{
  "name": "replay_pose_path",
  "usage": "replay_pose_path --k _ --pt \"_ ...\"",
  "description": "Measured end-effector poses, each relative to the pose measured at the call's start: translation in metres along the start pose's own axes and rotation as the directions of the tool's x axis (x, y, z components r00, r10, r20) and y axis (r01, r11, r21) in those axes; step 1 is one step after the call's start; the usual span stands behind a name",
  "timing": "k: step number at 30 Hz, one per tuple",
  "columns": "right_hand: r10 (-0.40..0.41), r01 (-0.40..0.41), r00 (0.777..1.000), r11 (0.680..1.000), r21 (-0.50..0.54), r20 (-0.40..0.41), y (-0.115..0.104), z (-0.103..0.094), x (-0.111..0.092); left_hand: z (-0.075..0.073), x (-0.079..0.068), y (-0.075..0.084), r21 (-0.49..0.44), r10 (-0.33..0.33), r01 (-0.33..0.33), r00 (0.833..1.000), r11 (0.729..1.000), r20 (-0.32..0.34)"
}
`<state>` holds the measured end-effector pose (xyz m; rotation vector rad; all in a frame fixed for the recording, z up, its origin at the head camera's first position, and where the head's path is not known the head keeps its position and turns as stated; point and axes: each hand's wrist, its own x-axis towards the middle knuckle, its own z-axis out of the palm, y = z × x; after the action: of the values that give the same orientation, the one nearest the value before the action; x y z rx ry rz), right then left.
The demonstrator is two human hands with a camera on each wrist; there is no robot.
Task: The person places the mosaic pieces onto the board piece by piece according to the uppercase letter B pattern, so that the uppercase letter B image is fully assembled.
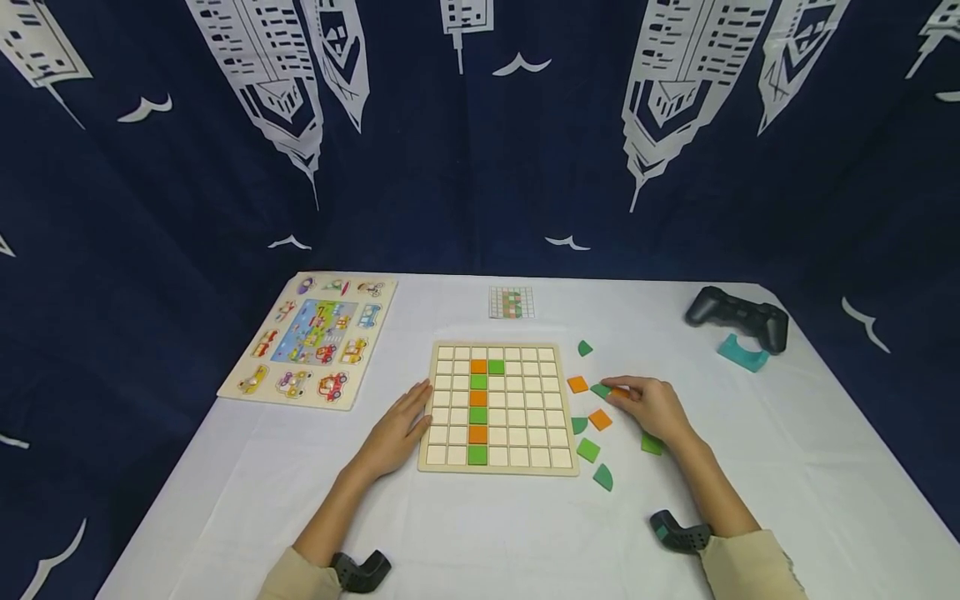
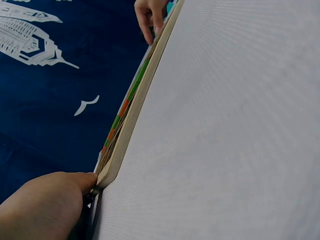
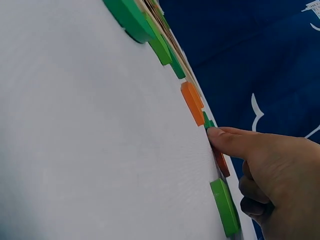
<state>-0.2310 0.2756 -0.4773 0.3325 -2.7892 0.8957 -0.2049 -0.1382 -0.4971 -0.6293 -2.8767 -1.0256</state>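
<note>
A wooden grid board [image 1: 525, 472] lies on the table, with orange and light green squares in one column and a light green square [image 1: 496, 367] beside the top one. My left hand [image 1: 393, 429] rests against the board's left edge, fingers extended; in the left wrist view its thumb touches the board's corner. Right of the board, my right hand [image 1: 651, 406] pinches a dark green quarter-circle piece [image 1: 600, 390] between thumb and forefinger. An orange piece [image 1: 619, 392] is partly hidden under those fingers. Around them lie an orange square [image 1: 600, 419], a light green square [image 1: 588, 450] and a quarter-circle piece [image 1: 603, 477].
Behind the board lies a small pattern card [image 1: 512, 302]. A picture puzzle board [image 1: 352, 400] occupies the back left. At the back right sit a black game controller [image 1: 738, 317] and a teal curved piece [image 1: 742, 353]. One light green square [image 1: 652, 443] lies by the right wrist.
</note>
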Motion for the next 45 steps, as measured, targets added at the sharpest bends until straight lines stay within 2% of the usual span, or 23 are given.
replay_pose_path --k 6,12,17,22,29,34,39,45 --pt "0.007 -0.007 1.0 1.0 -0.024 0.012 0.0 0.007 0.007 0.001 0.0 -0.001 -0.004 0.001 -0.001 1.0 1.0 -0.001" --pt "0.012 -0.012 1.0 0.999 -0.042 -0.01 0.0 0.01 0.009 0.001 0.0 0.0 0.002 0.004 -0.004 1.0 1.0 -0.005" --pt "0.023 -0.026 0.996 0.999 -0.035 -0.091 -0.007 0.01 0.008 0.0 0.001 0.0 0.003 0.01 -0.01 1.0 1.0 -0.007" --pt "-0.01 0.013 0.986 1.0 0.015 -0.169 -0.029 0.017 0.007 0.0 0.001 0.0 0.012 -0.001 0.001 1.0 1.0 0.0" --pt "-0.003 0.012 0.991 0.998 0.061 -0.137 -0.065 0.042 0.014 0.0 0.001 -0.001 0.009 -0.003 0.003 1.0 1.0 0.002" --pt "-0.04 0.051 0.991 0.995 0.085 -0.128 -0.084 0.06 0.025 0.0 0.0 -0.001 0.008 -0.002 0.002 1.0 1.0 0.003" --pt "-0.045 0.057 0.992 0.994 0.097 -0.122 -0.094 0.075 0.04 -0.001 0.001 0.0 0.008 0.004 -0.004 1.0 1.0 -0.004" --pt "-0.044 0.049 0.993 0.998 0.04 -0.112 -0.096 0.091 0.054 -0.001 0.001 0.0 0.004 -0.004 0.004 1.0 1.0 0.006"
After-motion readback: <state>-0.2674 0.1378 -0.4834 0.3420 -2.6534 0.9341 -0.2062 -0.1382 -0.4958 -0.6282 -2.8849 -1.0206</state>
